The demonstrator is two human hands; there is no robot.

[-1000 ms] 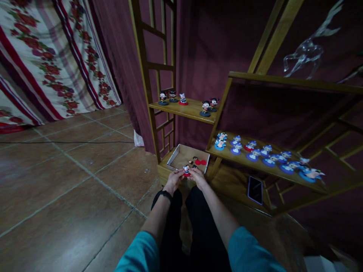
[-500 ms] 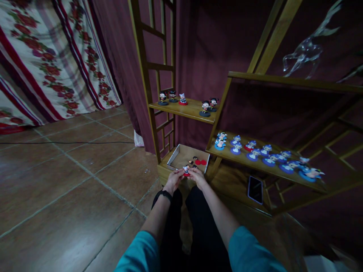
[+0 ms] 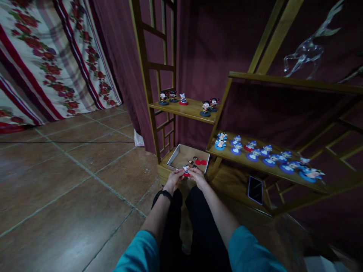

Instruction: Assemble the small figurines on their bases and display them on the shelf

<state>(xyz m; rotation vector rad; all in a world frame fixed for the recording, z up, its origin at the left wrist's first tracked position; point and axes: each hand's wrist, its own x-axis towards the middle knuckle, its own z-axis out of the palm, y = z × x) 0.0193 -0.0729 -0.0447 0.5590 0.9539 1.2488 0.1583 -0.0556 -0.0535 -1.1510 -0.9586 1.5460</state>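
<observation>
Between my two hands is a small figurine with a white head and a red round base, held upright at the near edge of a shallow box. My left hand closes on its left side, and my right hand closes on its right. Behind it, the open white box holds red discs and several small dark-haired pieces. Fingers cover part of the figurine's base.
An upper wooden shelf bears black-haired figurines and a red-based one. On the lower right shelf stand several blue and purple figurines. A phone or tablet lies below. A glass deer stands at upper right.
</observation>
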